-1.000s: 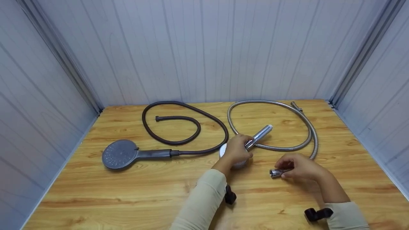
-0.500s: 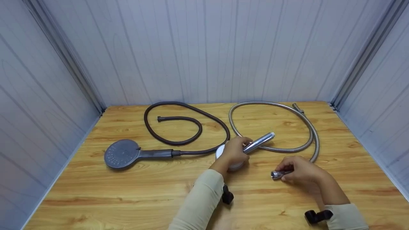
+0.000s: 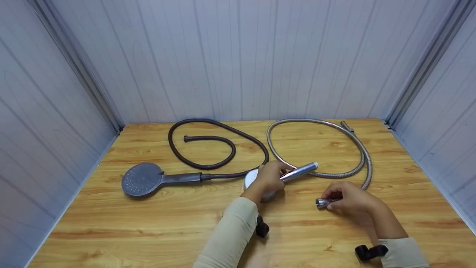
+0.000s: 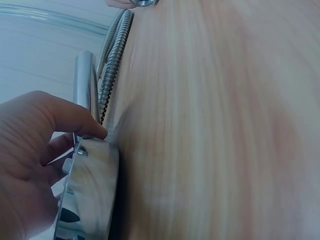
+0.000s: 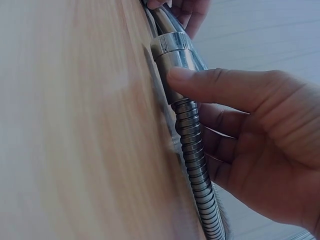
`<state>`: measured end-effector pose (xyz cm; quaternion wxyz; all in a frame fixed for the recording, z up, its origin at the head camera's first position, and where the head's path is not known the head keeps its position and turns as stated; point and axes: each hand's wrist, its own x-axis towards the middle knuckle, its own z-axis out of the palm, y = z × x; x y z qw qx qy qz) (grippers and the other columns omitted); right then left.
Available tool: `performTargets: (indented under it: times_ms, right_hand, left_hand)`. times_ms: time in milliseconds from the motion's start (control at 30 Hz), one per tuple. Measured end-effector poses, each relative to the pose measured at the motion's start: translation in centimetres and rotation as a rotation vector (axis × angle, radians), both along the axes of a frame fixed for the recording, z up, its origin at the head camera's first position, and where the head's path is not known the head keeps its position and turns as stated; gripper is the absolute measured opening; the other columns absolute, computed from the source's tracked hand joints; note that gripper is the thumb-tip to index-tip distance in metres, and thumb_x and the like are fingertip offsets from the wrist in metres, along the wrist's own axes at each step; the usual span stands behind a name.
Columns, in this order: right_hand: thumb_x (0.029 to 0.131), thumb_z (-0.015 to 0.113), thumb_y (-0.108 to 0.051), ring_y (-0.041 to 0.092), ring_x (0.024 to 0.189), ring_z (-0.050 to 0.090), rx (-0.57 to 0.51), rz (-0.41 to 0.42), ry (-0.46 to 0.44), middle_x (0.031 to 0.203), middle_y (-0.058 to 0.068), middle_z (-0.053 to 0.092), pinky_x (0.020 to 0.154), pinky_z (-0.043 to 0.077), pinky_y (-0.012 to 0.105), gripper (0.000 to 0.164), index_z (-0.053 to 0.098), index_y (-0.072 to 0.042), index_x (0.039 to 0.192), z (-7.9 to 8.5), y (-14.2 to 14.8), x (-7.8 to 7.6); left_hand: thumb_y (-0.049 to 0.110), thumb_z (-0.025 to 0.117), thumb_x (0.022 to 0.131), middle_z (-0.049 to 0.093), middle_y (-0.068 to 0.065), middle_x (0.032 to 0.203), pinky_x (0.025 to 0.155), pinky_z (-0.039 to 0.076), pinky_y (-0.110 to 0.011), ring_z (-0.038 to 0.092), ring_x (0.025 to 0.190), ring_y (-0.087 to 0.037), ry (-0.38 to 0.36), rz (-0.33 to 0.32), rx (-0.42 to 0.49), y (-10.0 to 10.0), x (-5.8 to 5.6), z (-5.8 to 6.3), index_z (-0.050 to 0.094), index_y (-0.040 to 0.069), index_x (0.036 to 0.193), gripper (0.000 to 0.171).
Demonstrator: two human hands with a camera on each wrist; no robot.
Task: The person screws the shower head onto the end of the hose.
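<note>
Grey shower head (image 3: pixel 141 179), eight o'clock: is showing no readable text
Chrome handle (image 3: pixel 300 172), four o'clock: is showing none

At nine o'clock the left hand (image 4: pixel 32 142) grips a chrome shower head (image 4: pixel 95 192) that shows toward seven, its handle (image 4: pixel 83 82) pointing to twelve beside a ribbed metal hose (image 4: pixel 115 65) at eleven, while a wood-grained tabletop (image 4: pixel 220 125) spreads toward three.

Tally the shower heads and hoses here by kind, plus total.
Shower heads: 2 (dark grey round shower head; shiny silver shower head with straight handle)
Hoses: 2 (dark brown looped hose; silver ribbed metal hose)
Total: 4
</note>
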<state>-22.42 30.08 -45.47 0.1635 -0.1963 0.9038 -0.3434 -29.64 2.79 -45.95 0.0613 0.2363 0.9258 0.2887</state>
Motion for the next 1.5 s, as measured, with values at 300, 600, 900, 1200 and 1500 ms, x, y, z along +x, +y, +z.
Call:
performTargets:
  times_ms: [300, 600, 900, 1200, 1500]
  right_hand:
    - [0.084, 0.077, -0.017, 0.022, 0.095, 0.061, -0.049, 0.032, 0.049, 0.101, 0.0, 0.067, 0.082, 0.05, 0.029, 0.021, 0.071, -0.011, 0.103, 0.0, 0.3, -0.1]
    - [0.086, 0.075, -0.016, 0.021, 0.099, 0.062, -0.047, 0.011, 0.022, 0.101, -0.001, 0.066, 0.086, 0.049, 0.029, 0.02, 0.068, -0.012, 0.104, 0.0, 0.4, 0.1]
    - [0.087, 0.073, -0.012, 0.021, 0.095, 0.06, -0.1, 0.007, 0.002, 0.101, 0.002, 0.066, 0.082, 0.049, 0.027, 0.02, 0.067, -0.009, 0.106, 0.1, 0.3, 0.0]
    - [0.087, 0.073, -0.01, 0.021, 0.096, 0.061, -0.165, 0.027, -0.01, 0.103, 0.006, 0.067, 0.083, 0.049, 0.026, 0.023, 0.067, -0.004, 0.108, 0.0, 0.3, -0.2]
    - [0.087, 0.072, -0.011, 0.021, 0.096, 0.061, -0.147, 0.034, 0.006, 0.102, 0.005, 0.067, 0.083, 0.049, 0.026, 0.022, 0.067, -0.005, 0.108, -0.1, 0.4, -0.2]
  left_hand:
    - [0.0, 0.076, 0.065, 0.069, 0.011, 0.096, 0.085, 0.036, -0.034, 0.059, 0.089, -0.004, 0.061, -0.005, -0.074, 0.4, 0.3, 0.3, 0.075, 0.027, 0.111, 0.053]
    - [0.024, 0.086, 0.07, 0.068, 0.009, 0.097, 0.084, 0.041, -0.032, 0.059, 0.092, -0.007, 0.111, -0.032, -0.1, 1.0, 0.3, -0.3, 0.073, 0.028, 0.115, 0.047]
    - [0.012, 0.079, 0.079, 0.069, 0.004, 0.103, 0.084, 0.047, -0.025, 0.06, 0.094, -0.01, 0.077, -0.098, -0.034, 1.0, 0.2, 0.0, 0.071, 0.023, 0.121, 0.044]
    - [0.007, 0.08, 0.077, 0.066, 0.005, 0.093, 0.077, 0.047, -0.025, 0.056, 0.083, -0.009, 0.022, -0.109, -0.04, 0.7, 0.3, 0.9, 0.067, 0.026, 0.128, 0.056]
    - [0.001, 0.079, 0.077, 0.068, 0.0, 0.103, 0.069, 0.045, -0.021, 0.056, 0.079, -0.01, -0.076, -0.169, 0.081, -0.3, 0.2, 0.8, 0.065, 0.023, 0.131, 0.06]
